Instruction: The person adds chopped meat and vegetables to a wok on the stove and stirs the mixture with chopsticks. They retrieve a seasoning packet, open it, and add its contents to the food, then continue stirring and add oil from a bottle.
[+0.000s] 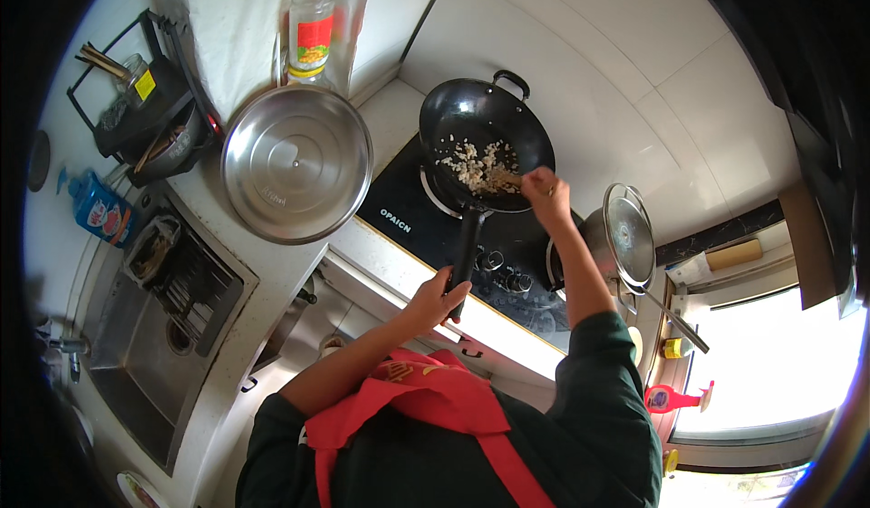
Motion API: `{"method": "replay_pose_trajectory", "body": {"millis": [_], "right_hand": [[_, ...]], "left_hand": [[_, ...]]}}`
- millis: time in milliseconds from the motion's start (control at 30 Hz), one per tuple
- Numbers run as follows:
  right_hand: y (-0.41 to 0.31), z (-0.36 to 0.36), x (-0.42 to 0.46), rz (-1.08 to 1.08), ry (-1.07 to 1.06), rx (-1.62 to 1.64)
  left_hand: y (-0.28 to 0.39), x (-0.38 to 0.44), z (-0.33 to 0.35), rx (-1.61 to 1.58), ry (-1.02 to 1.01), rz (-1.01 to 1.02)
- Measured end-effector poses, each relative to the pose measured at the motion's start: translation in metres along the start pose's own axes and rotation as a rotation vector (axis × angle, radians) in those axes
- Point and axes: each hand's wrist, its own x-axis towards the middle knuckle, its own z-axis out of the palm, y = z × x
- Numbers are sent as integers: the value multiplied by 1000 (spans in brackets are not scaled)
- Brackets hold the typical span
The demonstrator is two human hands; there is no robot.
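Observation:
My left hand (438,297) is closed around the black handle (467,243) of a dark wok (462,110), which sits tilted over the left burner of a black glass gas stove (391,199). Small pale, crumbly pieces of food (476,165) lie in the wok's lower part. Over the wok's right rim, my right hand (545,192) grips a brownish tool (506,180), its lower end in among the food. Whether this is a brush or a spatula I cannot tell; the fingers hide its upper part.
Left of the stove a large steel lid (296,165) leans near a glass jar (312,32). A steel pot with a lid (629,233) stands at the right. Further left are a sink (136,365), a blue soap bottle (102,209) and a black rack (146,86).

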Motion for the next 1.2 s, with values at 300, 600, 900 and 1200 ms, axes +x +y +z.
{"method": "replay_pose_trajectory", "body": {"millis": [300, 600, 900, 1200], "right_hand": [[20, 23, 8, -142, 85, -71], [43, 5, -17, -30, 153, -44], [41, 15, -28, 90, 220, 31], [-32, 62, 9, 186, 148, 464]], "left_hand": [[-6, 2, 5, -84, -13, 43], [1, 8, 26, -42, -9, 66], [-5, 15, 23, 36, 20, 51], [-25, 19, 20, 99, 51, 100]]}}
